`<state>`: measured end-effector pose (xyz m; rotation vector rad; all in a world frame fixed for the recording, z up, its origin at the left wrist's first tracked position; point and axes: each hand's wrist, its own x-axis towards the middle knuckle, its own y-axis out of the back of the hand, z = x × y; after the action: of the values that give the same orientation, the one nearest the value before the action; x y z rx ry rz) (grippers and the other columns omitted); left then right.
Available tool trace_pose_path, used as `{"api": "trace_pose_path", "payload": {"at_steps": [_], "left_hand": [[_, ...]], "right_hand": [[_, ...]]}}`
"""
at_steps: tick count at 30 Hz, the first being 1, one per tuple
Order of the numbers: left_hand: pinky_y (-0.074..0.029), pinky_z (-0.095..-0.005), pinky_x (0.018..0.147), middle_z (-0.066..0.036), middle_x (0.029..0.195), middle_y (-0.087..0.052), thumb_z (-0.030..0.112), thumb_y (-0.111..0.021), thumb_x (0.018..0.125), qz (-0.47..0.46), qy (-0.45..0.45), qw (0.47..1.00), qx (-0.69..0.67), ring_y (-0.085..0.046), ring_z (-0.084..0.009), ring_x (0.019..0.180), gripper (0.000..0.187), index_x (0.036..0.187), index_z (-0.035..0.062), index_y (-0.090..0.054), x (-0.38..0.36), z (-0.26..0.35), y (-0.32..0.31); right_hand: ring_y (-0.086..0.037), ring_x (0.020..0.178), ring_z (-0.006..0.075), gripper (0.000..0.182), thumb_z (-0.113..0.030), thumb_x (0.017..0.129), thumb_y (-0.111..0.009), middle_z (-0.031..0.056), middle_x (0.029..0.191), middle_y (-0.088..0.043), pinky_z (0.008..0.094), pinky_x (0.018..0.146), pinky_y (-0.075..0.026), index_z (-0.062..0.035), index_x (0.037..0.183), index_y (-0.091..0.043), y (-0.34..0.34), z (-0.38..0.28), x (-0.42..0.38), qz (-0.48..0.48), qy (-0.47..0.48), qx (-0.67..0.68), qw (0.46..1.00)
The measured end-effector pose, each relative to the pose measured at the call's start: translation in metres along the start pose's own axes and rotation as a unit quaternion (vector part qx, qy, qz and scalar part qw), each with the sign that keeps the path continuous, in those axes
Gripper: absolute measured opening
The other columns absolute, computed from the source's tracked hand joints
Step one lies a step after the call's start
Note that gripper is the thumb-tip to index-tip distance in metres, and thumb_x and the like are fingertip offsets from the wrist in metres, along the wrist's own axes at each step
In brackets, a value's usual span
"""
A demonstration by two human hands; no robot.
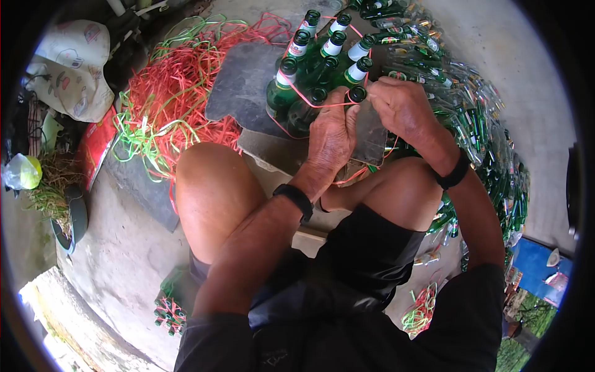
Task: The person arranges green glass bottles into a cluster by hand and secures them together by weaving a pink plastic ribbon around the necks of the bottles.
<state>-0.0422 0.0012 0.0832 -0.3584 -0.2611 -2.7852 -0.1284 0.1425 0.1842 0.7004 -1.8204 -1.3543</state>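
Several green glass bottles (282, 96) with white neck labels stand upright in a tight cluster on a dark flat board. A thin red plastic strap (300, 93) runs around their necks, and another stretch of it passes low around their bodies. At the near side of the cluster my left hand (331, 133) is closed on the strap, its fingers beside the nearest bottle neck (356, 94). My right hand (400, 105) is a closed fist just right of that neck, at the strap; its fingertips are mostly hidden.
A heap of red and green straps (180, 93) lies to the left, beside a dark slab (242, 77). Many loose bottles (477, 130) are piled along the right. A bundle of bottles (170, 313) stands at lower left, near a potted plant (65, 204). More straps (421, 310) lie at lower right.
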Motion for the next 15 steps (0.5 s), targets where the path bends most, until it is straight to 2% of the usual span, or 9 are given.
{"api": "trace_pose_path", "payload": {"at_steps": [1,3,7,10,15], "left_hand": [[-0.052,-0.0504,0.091,-0.027,0.117,-0.066,0.016,-0.063,0.104,0.0,-0.001,1.0,0.0,-0.063,-0.0491,0.11,0.035,0.136,0.0043,-0.056,0.0,-0.002,0.0],[-0.054,-0.0535,0.082,-0.025,0.113,-0.068,0.017,-0.061,0.104,0.014,-0.04,0.998,0.04,-0.066,-0.0486,0.102,0.036,0.137,0.0054,-0.052,0.002,-0.005,-0.002],[-0.054,-0.0531,0.083,-0.025,0.115,-0.067,0.017,-0.061,0.104,0.012,-0.056,0.998,0.03,-0.066,-0.0484,0.104,0.037,0.137,0.0041,-0.052,0.002,-0.004,0.001],[-0.055,-0.0524,0.085,-0.025,0.118,-0.067,0.016,-0.061,0.104,-0.007,-0.03,0.999,0.031,-0.065,-0.0481,0.106,0.038,0.137,0.0027,-0.051,0.001,-0.004,0.002],[-0.055,-0.052,0.085,-0.026,0.114,-0.067,0.017,-0.062,0.104,0.016,-0.068,0.997,0.028,-0.066,-0.0483,0.105,0.038,0.138,0.002,-0.051,0.002,-0.008,-0.001]], "right_hand": [[-0.066,0.073,0.0346,0.009,-0.008,0.088,-0.067,0.0116,0.077,-0.061,0.0451,0.062,-0.054,-0.0059,0.082,-0.06,-0.002,-0.003,0.0,0.005,0.01,-0.023,1.0],[-0.066,0.073,0.0332,0.012,-0.008,0.088,-0.067,0.0107,0.076,-0.061,0.0445,0.062,-0.054,-0.0065,0.08,-0.058,-0.001,-0.006,-0.003,0.01,0.019,-0.05,0.999],[-0.066,0.071,0.0323,0.011,-0.009,0.088,-0.067,0.0113,0.076,-0.062,0.0441,0.062,-0.054,-0.0059,0.08,-0.06,-0.006,-0.008,-0.007,-0.003,0.025,-0.048,0.999],[-0.066,0.071,0.0321,0.01,-0.009,0.088,-0.067,0.0116,0.074,-0.061,0.0442,0.062,-0.054,-0.0058,0.081,-0.061,-0.009,-0.011,-0.012,-0.002,0.02,-0.038,0.999],[-0.067,0.072,0.0325,0.006,-0.009,0.089,-0.066,0.0121,0.074,-0.062,0.0444,0.063,-0.055,-0.0052,0.085,-0.063,-0.013,-0.026,-0.022,-0.019,0.006,-0.045,0.999]]}}
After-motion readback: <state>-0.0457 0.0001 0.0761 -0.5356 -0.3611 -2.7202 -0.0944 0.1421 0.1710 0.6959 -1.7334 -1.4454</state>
